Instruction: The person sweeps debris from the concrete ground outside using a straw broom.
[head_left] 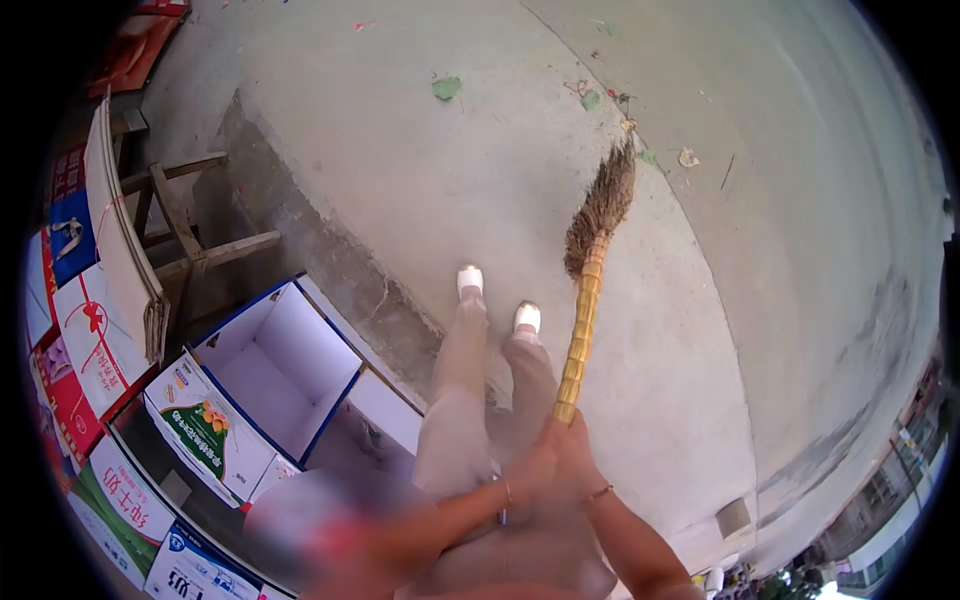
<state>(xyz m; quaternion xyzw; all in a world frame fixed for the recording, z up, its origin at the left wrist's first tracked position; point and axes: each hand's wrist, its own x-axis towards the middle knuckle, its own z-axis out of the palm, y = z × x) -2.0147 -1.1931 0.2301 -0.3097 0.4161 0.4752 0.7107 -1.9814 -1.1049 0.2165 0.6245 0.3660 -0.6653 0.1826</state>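
A broom with a yellow ribbed handle and brown bristles stretches forward from my hands, its bristle end over the concrete floor near the seam. Both hands close around the lower end of the handle. My left hand grips from the left side, and my right hand wraps the handle beside it, close together. Some fingers are hidden by the hands' overlap. Near the bristles lie a green leaf, a pale dry scrap and small bits of litter.
To my left, an open cardboard box stands among printed milk cartons. Flattened cardboard leans by a wooden frame. Another green leaf lies ahead on the concrete floor. My white shoes are just left of the broom.
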